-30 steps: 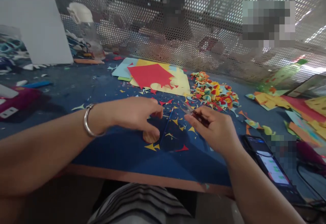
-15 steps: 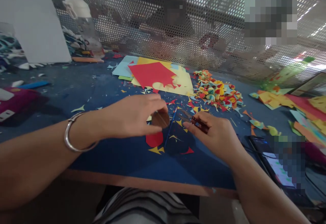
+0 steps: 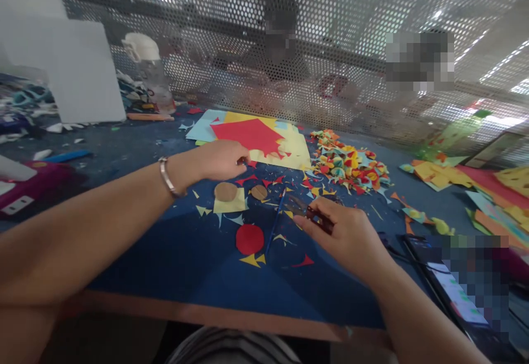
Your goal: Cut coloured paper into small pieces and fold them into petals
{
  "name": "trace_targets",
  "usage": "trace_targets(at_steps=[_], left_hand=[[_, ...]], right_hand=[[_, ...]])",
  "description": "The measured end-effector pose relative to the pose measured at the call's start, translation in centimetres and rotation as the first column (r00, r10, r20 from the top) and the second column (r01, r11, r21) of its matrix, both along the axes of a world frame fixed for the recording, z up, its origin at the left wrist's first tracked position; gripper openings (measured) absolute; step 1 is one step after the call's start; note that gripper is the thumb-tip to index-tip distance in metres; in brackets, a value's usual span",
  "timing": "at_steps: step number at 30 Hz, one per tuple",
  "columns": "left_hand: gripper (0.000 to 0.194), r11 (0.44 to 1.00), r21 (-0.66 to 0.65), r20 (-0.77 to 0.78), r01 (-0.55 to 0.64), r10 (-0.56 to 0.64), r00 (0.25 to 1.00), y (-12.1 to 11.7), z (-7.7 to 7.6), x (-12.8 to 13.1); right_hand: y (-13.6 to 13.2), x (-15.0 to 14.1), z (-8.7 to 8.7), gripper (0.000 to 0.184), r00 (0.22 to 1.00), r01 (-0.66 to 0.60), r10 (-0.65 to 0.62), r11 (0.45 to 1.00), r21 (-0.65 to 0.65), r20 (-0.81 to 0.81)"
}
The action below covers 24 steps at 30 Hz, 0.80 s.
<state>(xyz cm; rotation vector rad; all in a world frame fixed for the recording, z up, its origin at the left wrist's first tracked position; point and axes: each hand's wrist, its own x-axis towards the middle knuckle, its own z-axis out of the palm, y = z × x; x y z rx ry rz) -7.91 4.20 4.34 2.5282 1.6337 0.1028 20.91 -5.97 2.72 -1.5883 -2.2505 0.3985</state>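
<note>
My left hand (image 3: 225, 160), with a silver bangle at the wrist, is over the near left edge of the red paper sheet (image 3: 252, 135). Its fingers curl toward the thumb; what lies between them, if anything, is hidden. My right hand (image 3: 336, 226) grips scissors (image 3: 318, 218) by their dark reddish handles, blades pointing left. Between the hands lie a small brown disc (image 3: 259, 192) and a larger brown disc (image 3: 226, 191) on a pale yellow paper piece (image 3: 231, 205). Nearer me is a red paper circle (image 3: 249, 239) beside a thin blue stick (image 3: 275, 223).
Pale yellow sheets (image 3: 300, 151) lie under the red one. A heap of colourful cut paper (image 3: 351, 162) is right of them. Scraps litter the blue tabletop (image 3: 185, 276). A phone (image 3: 450, 287) lies at right, a bottle (image 3: 151, 74) stands at left, before a perforated screen (image 3: 231, 27).
My left hand has let go of the small brown disc and moved away toward the red sheet, uncovering both discs and the red circle. My right hand keeps the scissors in roughly the same place.
</note>
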Motion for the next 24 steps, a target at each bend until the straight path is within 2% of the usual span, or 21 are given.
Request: trace_targets(at_steps=[3, 6, 11, 14, 17, 21, 24], left_hand=[[0.052, 0.995, 0.089, -0.044, -0.045, 0.049, 0.998, 2.9, -0.7, -0.2], [0.070, 0.980, 0.166, -0.063, -0.110, 0.122, 0.991, 4.6, -1.6, -1.3], [0.046, 0.979, 0.146, -0.064, -0.143, 0.153, 0.986, 5.9, -2.7, -3.4], [0.044, 0.978, 0.142, -0.043, -0.155, 0.163, 0.986, 6.6, -2.8, -3.7], [0.067, 0.969, 0.138, -0.006, -0.207, 0.210, 0.978, 7.6, -2.5, -3.5], [0.112, 0.923, 0.069, 0.062, -0.378, 0.374, 0.925, 9.8, -2.0, -3.9], [0.120, 0.886, -0.001, 0.141, -0.464, 0.460, 0.877, 11.0, -1.6, -5.2]], right_hand=[[0.0, 0.0, -0.1, 0.047, 1.000, 0.006, -0.006, 1.000, 0.004, 0.000], [0.1, 0.0, -0.3, 0.045, 1.000, -0.012, 0.012, 1.000, 0.017, -0.009], [0.3, 0.0, -0.5, 0.041, 0.999, -0.034, 0.035, 0.999, 0.024, -0.028], [0.3, -0.2, -0.5, 0.041, 0.999, -0.030, 0.030, 1.000, 0.009, -0.024], [0.3, -0.3, -0.6, 0.041, 1.000, -0.023, 0.023, 1.000, -0.008, -0.004], [0.4, -0.3, -0.7, 0.042, 1.000, -0.011, 0.011, 1.000, -0.019, -0.007], [0.3, -0.3, -0.7, 0.043, 1.000, -0.006, 0.006, 1.000, -0.030, -0.010]])
